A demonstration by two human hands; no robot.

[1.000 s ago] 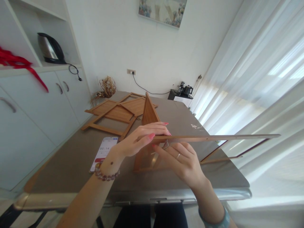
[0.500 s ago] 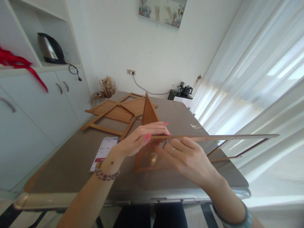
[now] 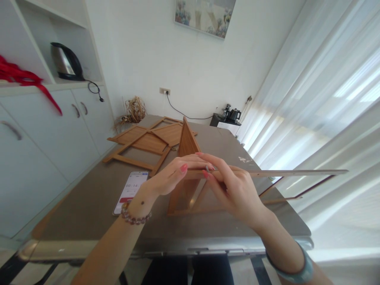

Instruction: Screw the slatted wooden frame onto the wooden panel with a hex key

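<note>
Near the front edge of the tabletop (image 3: pixel 89 217), a wooden frame (image 3: pixel 285 173) is held up, its rail clasped by the left hand (image 3: pixel 173 174), seemingly for steadiness. Fingers of the right hand (image 3: pixel 236 188) are gathered beside a small grey piece (image 3: pixel 208 169); whether it is clamped cannot be told.

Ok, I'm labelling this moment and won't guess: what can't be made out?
Head view, small grey piece by the right hand: its shape, too small and partly covered by fingers.
Head view, wooden rail: its left end, hidden by the left hand.
Head view, wall painting: its top, cut off by the edge.
</note>
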